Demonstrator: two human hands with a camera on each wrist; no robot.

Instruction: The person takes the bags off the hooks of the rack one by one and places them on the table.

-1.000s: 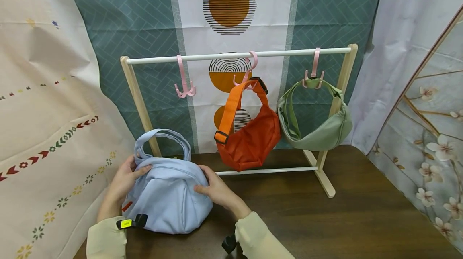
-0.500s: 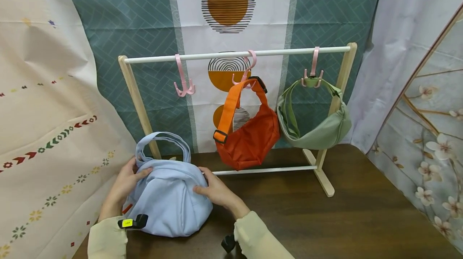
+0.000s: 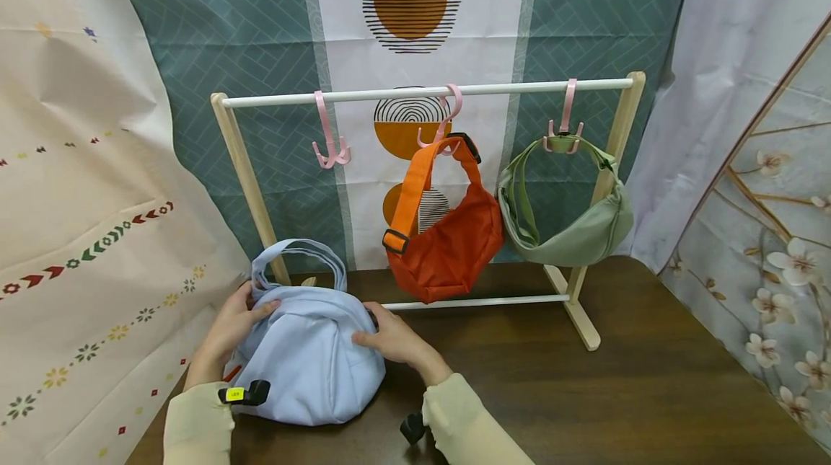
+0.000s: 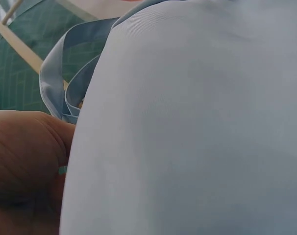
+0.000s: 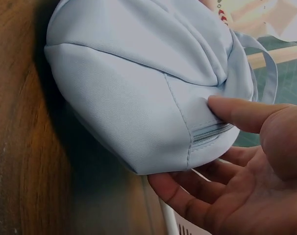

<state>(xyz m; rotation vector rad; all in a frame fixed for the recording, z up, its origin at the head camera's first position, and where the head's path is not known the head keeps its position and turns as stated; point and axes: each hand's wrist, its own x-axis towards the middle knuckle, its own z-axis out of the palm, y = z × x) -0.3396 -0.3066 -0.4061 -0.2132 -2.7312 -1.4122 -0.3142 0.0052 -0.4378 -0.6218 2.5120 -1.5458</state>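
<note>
The left grip [image 3: 236, 322] was partly closed on the left side of the light-blue bag [image 3: 308, 357], thumb over its front, remaining fingers mostly hidden. The right grip [image 3: 394, 339] was curled round the bag's right side, thumb on the front, other fingers beyond the zip [image 5: 212, 133]. The bag stood upright between them, handle loops [image 3: 261, 263] raised, at the left of the dark wooden desk [image 3: 519, 386], before the rack [image 3: 383, 95]; base contact could not be told. Room, left to right: cream patterned cloth [image 3: 84, 169], teal-and-white cloth [image 3: 234, 18], floral cloth [image 3: 779, 299]. Counted: one rack; three pink hooks [image 3: 327, 126]; three bags, namely the light-blue one, an orange bag [image 3: 448, 245] hung on the middle hook, a green bag [image 3: 574, 240] on the right hook.
</note>
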